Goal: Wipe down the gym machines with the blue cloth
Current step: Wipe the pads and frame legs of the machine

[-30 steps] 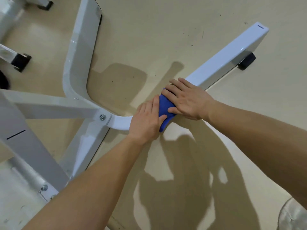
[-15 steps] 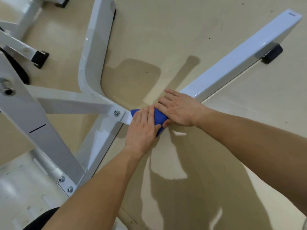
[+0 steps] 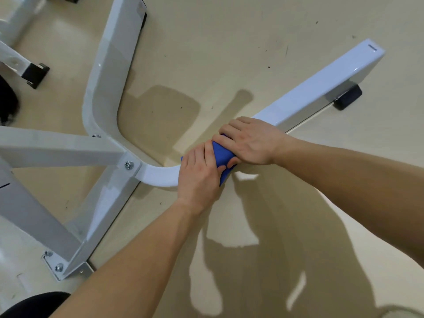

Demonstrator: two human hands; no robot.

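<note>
Scuffed beige floor (image 3: 229, 42), hard-edged shadows (image 3: 286, 226)

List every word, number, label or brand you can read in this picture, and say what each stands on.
None can be read: the frame, cloth and floor show no legible text.
A small dark mark on the frame's far end: too small to tell whether it is lettering.

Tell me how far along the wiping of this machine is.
Done: cannot tell; no wiped patch shows on the white frame. In hand: the left hand and right hand both grip the cloth round the bar at its bend. Left, probably: the bar's straight run out to its far end, and the other leg.
</note>
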